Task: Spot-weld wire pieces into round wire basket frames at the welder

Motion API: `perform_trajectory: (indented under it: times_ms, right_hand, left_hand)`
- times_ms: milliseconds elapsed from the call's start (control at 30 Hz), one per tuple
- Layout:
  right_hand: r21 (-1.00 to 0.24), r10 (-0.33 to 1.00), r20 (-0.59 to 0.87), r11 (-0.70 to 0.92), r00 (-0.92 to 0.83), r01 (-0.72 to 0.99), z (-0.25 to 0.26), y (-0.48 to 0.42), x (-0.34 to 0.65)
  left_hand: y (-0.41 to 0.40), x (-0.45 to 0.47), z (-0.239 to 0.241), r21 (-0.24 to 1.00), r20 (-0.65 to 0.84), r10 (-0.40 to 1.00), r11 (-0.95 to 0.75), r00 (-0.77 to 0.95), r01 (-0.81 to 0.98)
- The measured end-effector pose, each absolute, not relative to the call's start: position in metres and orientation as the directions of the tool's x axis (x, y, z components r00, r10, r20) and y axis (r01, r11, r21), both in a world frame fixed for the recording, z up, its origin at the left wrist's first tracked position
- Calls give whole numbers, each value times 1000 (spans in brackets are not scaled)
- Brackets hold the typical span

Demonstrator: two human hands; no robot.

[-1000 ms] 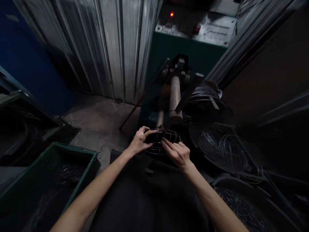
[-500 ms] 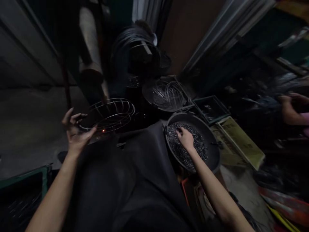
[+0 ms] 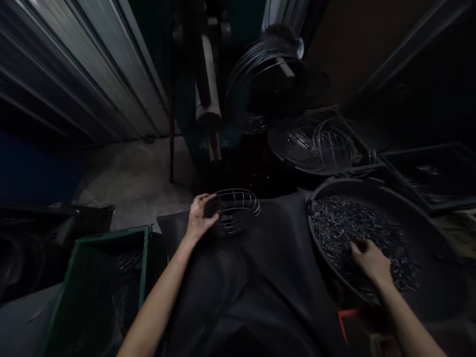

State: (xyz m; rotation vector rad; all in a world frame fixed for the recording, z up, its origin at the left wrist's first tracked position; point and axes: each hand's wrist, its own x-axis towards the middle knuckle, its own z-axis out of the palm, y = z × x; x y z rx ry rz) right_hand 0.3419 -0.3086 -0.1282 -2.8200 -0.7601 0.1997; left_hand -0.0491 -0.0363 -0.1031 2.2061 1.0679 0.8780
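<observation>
**Wire cage [image 3: 243,199] in your left grip [image 3: 208,210]**

You hold its left edge, the rest extending right above your apron [image 3: 238,277]. Your right grip [image 3: 359,246] is over metal pieces [image 3: 342,223]; I cannot tell whether it holds any.

Dim light, pale sheen on the corrugated wall [image 3: 107,69], faint glints on the metal pieces [image 3: 342,223], slight overall softness.

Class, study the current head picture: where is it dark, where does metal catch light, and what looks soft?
Head view: dim overall, the upper right nearly black; head view: pale streaks along the corrugated wall, thin glints on the wire frame in the left hand and on the small metal pieces; head view: the right hand looks slightly blurred.
</observation>
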Motion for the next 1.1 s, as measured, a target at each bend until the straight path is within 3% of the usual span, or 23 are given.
perform_trajectory:
  times_ms: [100,167,233,333,400,500,633,700,933,1100]
  right_hand:
    - [-427,446,-59,-820,893,382,-109,-301,322]
    - [-653,510,-46,-666,859,360,-86,-281,294]
    - [-804,646,-37,-472,762,362,-60,-253,261]
    - [-869,886,-3,-232,463,438,-30,-203,215]
    - [-862,976,56,-60,212,504,-21,-170,192]
    - [-705,977,202,190,-63,683,-22,-131,170]
    - [-206,912,228,387,-340,899,-25,-105,161]
    - [-57,878,226,445,-423,894,-22,-102,160]
    - [90,839,235,484,-490,871,-12,-97,157]
    - [169,738,403,522,-541,836,-18,-94,161]
  left_hand:
    - [-41,-42,-107,666,271,840,-516,470,539]
    - [-44,-39,-108,673,245,843,-504,480,542]
    - [-47,-36,-106,696,255,839,-504,480,510]
    - [-49,-30,-97,707,285,836,-514,468,486]
    - [-48,-26,-87,686,278,830,-524,484,504]
    - [-45,-25,-70,655,271,819,-542,506,527]
    - [-38,-32,-52,662,310,815,-554,489,505]
    - [-35,-36,-47,673,333,817,-556,471,489]
    - [-27,-42,-39,666,388,814,-572,432,479]
    - [-27,-44,-37,673,403,810,-578,426,461]
